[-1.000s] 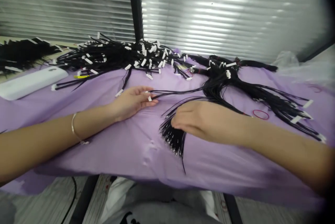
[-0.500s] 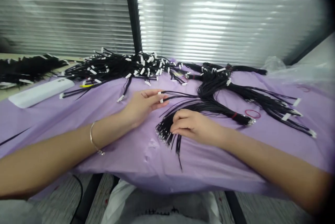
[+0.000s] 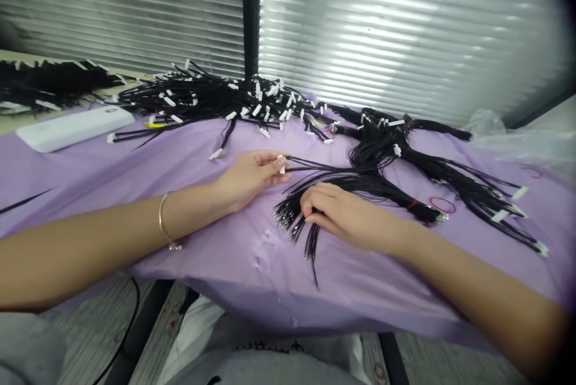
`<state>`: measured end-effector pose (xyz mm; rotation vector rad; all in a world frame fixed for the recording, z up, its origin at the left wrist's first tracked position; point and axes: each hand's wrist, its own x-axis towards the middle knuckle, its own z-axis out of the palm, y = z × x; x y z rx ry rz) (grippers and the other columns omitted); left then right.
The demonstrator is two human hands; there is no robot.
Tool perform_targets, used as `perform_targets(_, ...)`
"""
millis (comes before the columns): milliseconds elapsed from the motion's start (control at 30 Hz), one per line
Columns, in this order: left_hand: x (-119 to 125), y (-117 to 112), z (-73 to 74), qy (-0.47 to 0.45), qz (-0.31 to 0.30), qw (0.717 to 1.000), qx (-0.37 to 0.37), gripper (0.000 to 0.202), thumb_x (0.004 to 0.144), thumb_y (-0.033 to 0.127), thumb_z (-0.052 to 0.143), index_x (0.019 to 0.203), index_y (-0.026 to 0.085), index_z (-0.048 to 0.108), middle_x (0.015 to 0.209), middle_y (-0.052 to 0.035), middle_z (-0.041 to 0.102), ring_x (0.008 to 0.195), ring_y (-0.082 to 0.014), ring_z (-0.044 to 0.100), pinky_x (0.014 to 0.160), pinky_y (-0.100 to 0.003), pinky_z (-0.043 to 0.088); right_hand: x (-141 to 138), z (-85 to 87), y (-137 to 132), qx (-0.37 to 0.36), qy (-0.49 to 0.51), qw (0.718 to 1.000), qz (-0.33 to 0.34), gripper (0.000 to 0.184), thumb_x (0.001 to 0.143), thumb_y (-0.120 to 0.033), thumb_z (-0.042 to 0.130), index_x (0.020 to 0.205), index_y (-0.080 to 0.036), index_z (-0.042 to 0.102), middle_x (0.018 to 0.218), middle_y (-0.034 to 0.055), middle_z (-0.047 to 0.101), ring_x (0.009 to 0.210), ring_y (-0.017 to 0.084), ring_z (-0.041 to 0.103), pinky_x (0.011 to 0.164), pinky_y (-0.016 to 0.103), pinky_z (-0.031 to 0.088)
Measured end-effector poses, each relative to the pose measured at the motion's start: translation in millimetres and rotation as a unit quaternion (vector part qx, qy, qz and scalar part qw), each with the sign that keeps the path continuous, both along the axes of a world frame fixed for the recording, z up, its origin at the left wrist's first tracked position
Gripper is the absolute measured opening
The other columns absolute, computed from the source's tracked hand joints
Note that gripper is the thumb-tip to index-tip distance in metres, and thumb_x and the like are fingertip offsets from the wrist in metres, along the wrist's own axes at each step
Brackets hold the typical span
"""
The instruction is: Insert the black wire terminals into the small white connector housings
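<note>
Between the thumb and fingers of my left hand (image 3: 256, 176) is a small white connector (image 3: 282, 164), with thin black wires running from it to the right. My right hand (image 3: 330, 210) is closed over the fanned end of a bundle of black wires (image 3: 382, 188). The tips of these wires (image 3: 292, 226) are bare metal and spread out left of and below my right fingers. What lies between those fingertips, perhaps a single wire, is hidden. A red band (image 3: 412, 204) ties the bundle near its other end.
A large heap of black wires with white connectors (image 3: 211, 97) lies at the back. Wired pieces (image 3: 468, 184) spread at the right, near a loose red rubber band (image 3: 443, 204). A white device (image 3: 74, 128) and a yellow item (image 3: 155, 125) are at left on the purple cloth (image 3: 189, 277).
The camera view has shifted slightly. My left hand still pinches the white connector; my right fingers have curled a little tighter over the wire ends.
</note>
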<state>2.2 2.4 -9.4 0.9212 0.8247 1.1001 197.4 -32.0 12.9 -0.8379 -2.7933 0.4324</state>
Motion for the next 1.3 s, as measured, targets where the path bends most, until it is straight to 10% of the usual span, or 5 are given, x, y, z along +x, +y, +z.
perform_targets(333,0,-20,10.4,0.1,-0.054,0.987,0.116,0.022,0.076,0.011,0.062,0.097,0.012,0.066,0.088,-0.0046,0.069,0.078,-0.0115,0.063,0.083,-0.026,0.047,-7,-2.5,-13,0.159,0.176,0.966,-0.107,0.01,0.087,-0.015,0.044,0.09,-0.016,0.054,0.087,0.0066,0.058,0.084,0.015,0.054,0.077,0.029,0.044)
perform_targets(800,0,-34,13.5,0.088,-0.146,0.983,0.066,0.012,0.077,0.022,0.065,0.085,0.014,0.066,0.087,-0.0015,0.069,0.082,-0.012,0.066,0.083,-0.025,0.051,3,9.7,-10,-0.034,0.211,0.954,-0.209,0.014,0.084,-0.021,0.049,0.072,-0.016,0.053,0.066,-0.0018,0.051,0.059,0.009,0.044,0.056,0.023,0.034)
perform_targets(1300,-1,-35,12.7,0.116,-0.182,0.976,0.02,0.012,0.079,0.021,0.063,0.089,0.016,0.068,0.097,-0.0039,0.068,0.077,-0.0095,0.065,0.078,-0.022,0.052,9,12.2,-11,-0.081,0.166,0.965,-0.185,0.013,0.082,-0.017,0.048,0.07,-0.016,0.055,0.065,-0.0026,0.054,0.059,0.008,0.046,0.054,0.022,0.034)
